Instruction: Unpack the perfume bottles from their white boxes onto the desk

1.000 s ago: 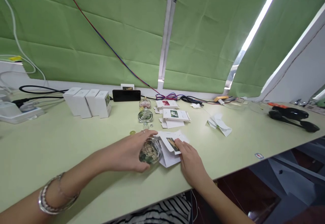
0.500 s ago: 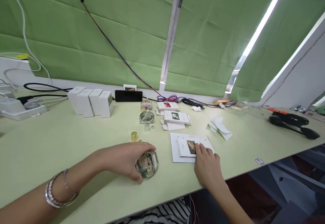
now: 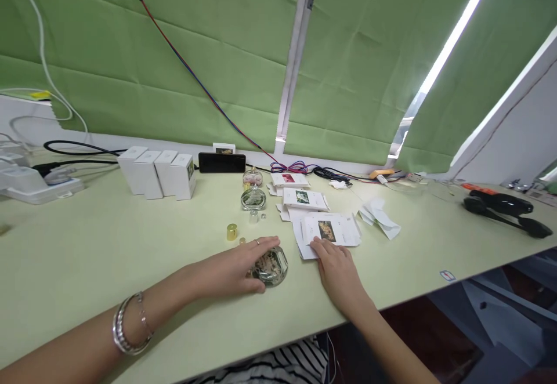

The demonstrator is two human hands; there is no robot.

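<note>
The round glass bottle (image 3: 272, 266) is lying on its side near the front edge of the bench (image 3: 87, 245), and the left hand (image 3: 237, 262) is curling over it, fingers and thumb closing round the glass so that it is held in place. Just to its right, the flattened white carton (image 3: 328, 232) with a small picture on its face is resting flat on the bench, and the right hand (image 3: 337, 268) is lying open with its fingertips pressing on the near edge of the card, not gripping it. The two hands are sitting apart, one to each thing, bottle and carton lying close but not touching.

Judging by how things are lying, the packing of this bottle is looking barely begun: the carton is showing no folded sides yet and the bottle is standing outside it. A small gold cap (image 3: 231, 231) is sitting upright on the bench just behind the left hand, seemingly off the bottle, though the bottle's neck is hidden under the fingers.

Further back, four closed white boxes (image 3: 157, 172) are standing in a row, which is suggesting finished pieces. Two more glass bottles (image 3: 253, 195) are waiting beside a small stack of flat cartons (image 3: 300, 195), so several appear to be left. A black phone (image 3: 221, 162) is lying along the back edge under the green blinds (image 3: 195, 53)
</note>
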